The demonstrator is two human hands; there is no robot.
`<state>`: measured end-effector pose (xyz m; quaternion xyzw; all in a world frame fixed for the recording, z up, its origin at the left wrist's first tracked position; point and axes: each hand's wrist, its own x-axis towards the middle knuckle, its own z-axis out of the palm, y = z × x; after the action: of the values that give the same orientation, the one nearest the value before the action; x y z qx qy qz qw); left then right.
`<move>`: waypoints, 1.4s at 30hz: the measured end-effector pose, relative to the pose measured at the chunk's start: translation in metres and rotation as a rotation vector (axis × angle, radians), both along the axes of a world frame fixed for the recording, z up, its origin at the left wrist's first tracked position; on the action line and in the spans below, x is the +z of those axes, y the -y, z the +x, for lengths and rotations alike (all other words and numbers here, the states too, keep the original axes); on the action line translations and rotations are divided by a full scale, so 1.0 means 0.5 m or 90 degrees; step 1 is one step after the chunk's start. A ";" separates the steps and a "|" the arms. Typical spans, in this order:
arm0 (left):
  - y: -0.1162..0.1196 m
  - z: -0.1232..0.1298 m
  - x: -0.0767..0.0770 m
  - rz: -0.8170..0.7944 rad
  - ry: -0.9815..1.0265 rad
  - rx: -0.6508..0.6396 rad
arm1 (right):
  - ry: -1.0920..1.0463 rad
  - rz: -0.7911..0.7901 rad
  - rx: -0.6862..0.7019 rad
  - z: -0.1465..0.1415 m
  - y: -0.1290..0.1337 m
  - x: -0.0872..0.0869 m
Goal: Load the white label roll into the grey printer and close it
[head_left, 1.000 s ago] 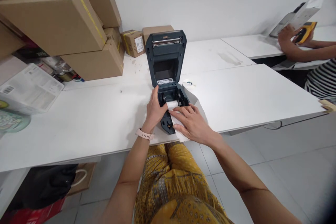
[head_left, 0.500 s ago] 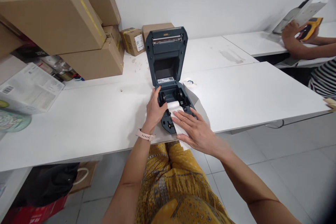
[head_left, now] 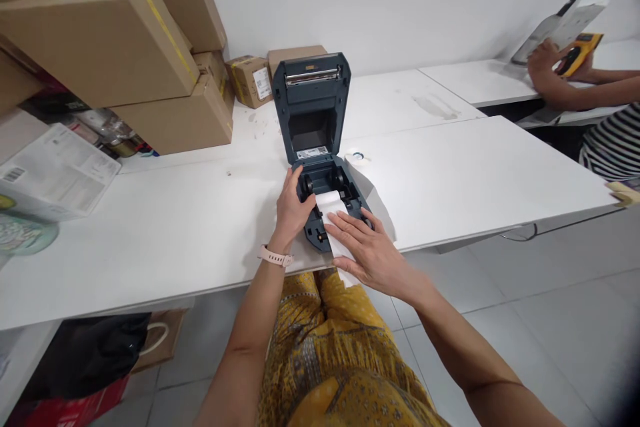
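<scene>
A dark label printer (head_left: 313, 107) stands at the table's front edge with its lid raised. From a small white roll inside its bay, a white paper strip (head_left: 327, 203) runs forward and hangs past the table edge. My left hand (head_left: 294, 207) clasps the printer's left side, thumb over the inner rim near the roll and fingers along the outer edge. Lying flat over the strip and the printer's front right part, my right hand (head_left: 367, 243) has its fingers stretched out. It hides part of the strip. A white label roll (head_left: 357, 159) sits behind the printer's right side.
Cardboard boxes (head_left: 165, 53) are stacked at the back left, with a smaller taped box (head_left: 250, 82) beside them. A white carton (head_left: 60, 170) stands at the left. At the far right, another person's hands (head_left: 545, 70) hold a white box and a yellow-black device (head_left: 580, 53).
The view has shifted slightly, moving the scene a little left. My hands keep nearly the same places on the printer and the strip.
</scene>
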<state>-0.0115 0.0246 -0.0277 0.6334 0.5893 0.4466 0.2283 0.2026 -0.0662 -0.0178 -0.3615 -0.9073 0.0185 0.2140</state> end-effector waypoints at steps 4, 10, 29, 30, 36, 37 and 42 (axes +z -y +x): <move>0.034 0.010 0.006 0.102 -0.109 -0.008 | -0.010 0.009 -0.003 0.000 0.008 -0.012; 0.172 0.061 -0.015 0.205 -0.253 -0.128 | -0.146 -0.075 0.039 0.047 0.004 0.013; 0.365 0.116 -0.011 0.286 -0.194 -0.203 | -0.435 -0.055 -0.008 -0.024 -0.378 0.271; 0.371 0.118 -0.006 0.308 -0.157 -0.206 | -0.431 -0.028 -0.006 -0.012 -0.326 0.245; 0.382 0.126 0.023 0.388 -0.026 -0.224 | -0.412 0.067 0.053 0.033 -0.109 0.053; 0.381 0.128 0.024 0.392 -0.017 -0.214 | -0.402 0.056 0.057 0.035 -0.094 0.028; 0.378 0.136 0.014 0.408 0.011 -0.145 | -0.422 0.012 0.031 0.030 -0.069 -0.031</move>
<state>0.0562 -0.1643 -0.0206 0.7309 0.3424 0.5860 0.0707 0.2176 -0.0318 -0.0335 -0.3120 -0.7966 0.1322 0.5006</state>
